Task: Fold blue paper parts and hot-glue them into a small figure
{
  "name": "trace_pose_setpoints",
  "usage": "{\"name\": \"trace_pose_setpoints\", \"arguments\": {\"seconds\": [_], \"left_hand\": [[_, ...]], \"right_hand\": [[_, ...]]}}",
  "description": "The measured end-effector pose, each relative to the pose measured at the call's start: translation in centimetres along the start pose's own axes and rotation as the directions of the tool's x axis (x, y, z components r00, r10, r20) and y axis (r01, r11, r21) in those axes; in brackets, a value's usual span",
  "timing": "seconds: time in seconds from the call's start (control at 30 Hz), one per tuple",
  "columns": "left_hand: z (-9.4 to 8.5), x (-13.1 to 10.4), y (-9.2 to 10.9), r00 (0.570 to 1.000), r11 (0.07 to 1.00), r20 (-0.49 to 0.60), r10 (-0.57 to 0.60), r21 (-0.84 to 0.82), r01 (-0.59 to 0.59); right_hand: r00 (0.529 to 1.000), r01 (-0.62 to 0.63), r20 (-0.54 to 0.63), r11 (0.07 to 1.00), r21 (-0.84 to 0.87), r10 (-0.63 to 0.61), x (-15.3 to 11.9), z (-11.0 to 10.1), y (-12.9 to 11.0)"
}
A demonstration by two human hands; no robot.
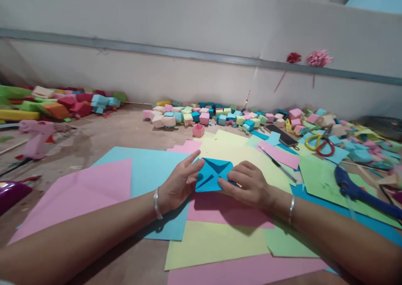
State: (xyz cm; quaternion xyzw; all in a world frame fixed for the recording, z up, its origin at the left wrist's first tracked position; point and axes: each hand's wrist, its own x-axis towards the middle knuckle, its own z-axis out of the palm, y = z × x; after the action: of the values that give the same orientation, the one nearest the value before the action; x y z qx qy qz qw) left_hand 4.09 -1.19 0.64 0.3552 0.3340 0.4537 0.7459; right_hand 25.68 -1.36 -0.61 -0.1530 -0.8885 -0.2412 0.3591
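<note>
A small folded blue paper [209, 180], its flaps meeting in triangles, is held up between both hands above the coloured sheets. My left hand [180, 178] grips its left edge, thumb along the upper corner and the other fingers partly hidden behind it. My right hand [251, 183] has its fingers curled round the right side, with the thumb on the lower front. Beneath the hands lie a pink sheet [232, 213], a yellow sheet [216, 243] and a light blue sheet [150, 172].
Many small folded paper boxes [204, 118] line the back. At right are a pen [278, 163], a phone [282, 135], scissors [325, 147] and a blue glue gun [361, 193]. A pink glue gun [35, 138] stands left, near a heap of coloured paper shapes [81, 105].
</note>
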Motion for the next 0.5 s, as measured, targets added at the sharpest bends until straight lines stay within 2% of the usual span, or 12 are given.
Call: {"name": "trace_pose_setpoints", "arguments": {"seconds": [0.07, 0.17, 0.23, 0.3, 0.37, 0.43, 0.5], "left_hand": [[-0.2, 0.1, 0.0, 0.998, 1.000, -0.061, -0.016, -0.008, 0.016], [-0.2, 0.2, -0.2, 0.996, 0.996, 0.014, -0.093, -0.003, 0.093], [-0.1, 0.2, -0.4, 0.988, 0.991, 0.082, -0.132, 0.040, 0.129], [0.0, 0.2, -0.6, 0.987, 0.991, 0.104, -0.119, 0.081, 0.111], [0.1, 0.2, -0.9, 0.994, 0.995, 0.092, -0.060, 0.089, 0.052], [0.1, 0.2, -1.0, 0.997, 0.997, 0.076, 0.005, 0.080, -0.011], [0.1, 0.3, -1.1, 0.997, 0.996, 0.066, 0.025, 0.078, -0.030]], "right_hand": [[0.998, 0.059, 0.036, 0.998, -0.009, -0.058, 0.2, -0.3, -0.1], [0.997, 0.069, 0.042, 0.997, -0.022, -0.068, 0.1, -0.3, -0.2], [1.000, 0.000, 0.013, 1.000, 0.012, 0.000, -0.2, 0.1, -0.3], [0.990, -0.135, -0.036, 0.986, 0.096, 0.139, -0.4, 0.5, -0.4], [0.943, -0.307, -0.060, 0.927, 0.214, 0.326, -0.5, 0.8, -0.5], [0.867, -0.458, -0.037, 0.823, 0.337, 0.497, -0.4, 0.9, -0.7], [0.789, -0.557, 0.018, 0.702, 0.443, 0.615, -0.2, 1.0, -0.8]]}}
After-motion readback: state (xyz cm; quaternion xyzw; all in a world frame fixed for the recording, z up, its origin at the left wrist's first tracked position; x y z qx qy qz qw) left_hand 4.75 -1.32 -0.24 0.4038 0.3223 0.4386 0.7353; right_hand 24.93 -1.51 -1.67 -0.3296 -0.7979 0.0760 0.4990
